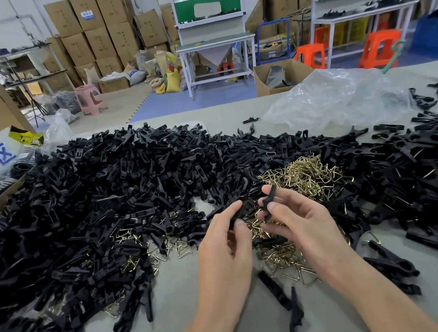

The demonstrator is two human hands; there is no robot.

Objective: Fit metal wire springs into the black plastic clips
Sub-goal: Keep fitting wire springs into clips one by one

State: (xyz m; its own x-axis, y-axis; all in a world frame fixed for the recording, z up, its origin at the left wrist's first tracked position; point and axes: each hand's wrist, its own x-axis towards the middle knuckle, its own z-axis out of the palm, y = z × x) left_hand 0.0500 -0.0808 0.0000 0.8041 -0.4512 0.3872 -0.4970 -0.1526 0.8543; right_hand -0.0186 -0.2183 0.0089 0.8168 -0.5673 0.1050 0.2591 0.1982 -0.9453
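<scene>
your left hand (224,245) pinches one black clip half (242,209); your right hand (294,218) grips another clip half (270,201) upright, both above the brass wire springs (307,174) on the table (235,329).

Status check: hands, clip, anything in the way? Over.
Left hand pinching one black clip piece. Right hand pinching a second piece. Spring pile just beyond both hands; nothing blocking.
</scene>
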